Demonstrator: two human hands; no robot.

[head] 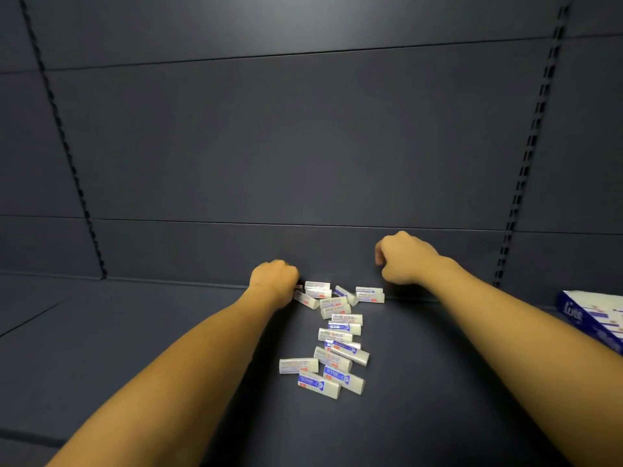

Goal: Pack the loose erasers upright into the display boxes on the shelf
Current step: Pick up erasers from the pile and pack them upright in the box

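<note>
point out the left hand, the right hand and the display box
left hand [274,278], head view, back of the curled hand
right hand [403,259], head view, back of the hand
display box [588,315], head view, its white and blue top face

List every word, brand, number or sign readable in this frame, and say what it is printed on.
Display box: white script on its blue side, too blurred to read with certainty.
Loose erasers: blue and red sleeve print, too small and blurred to read.
Shelf and back panel: no text.

Dark grey shelf [141,332] below, matching back panel [286,146] behind, slotted uprights [526,163] either side, soft light up top.
</note>
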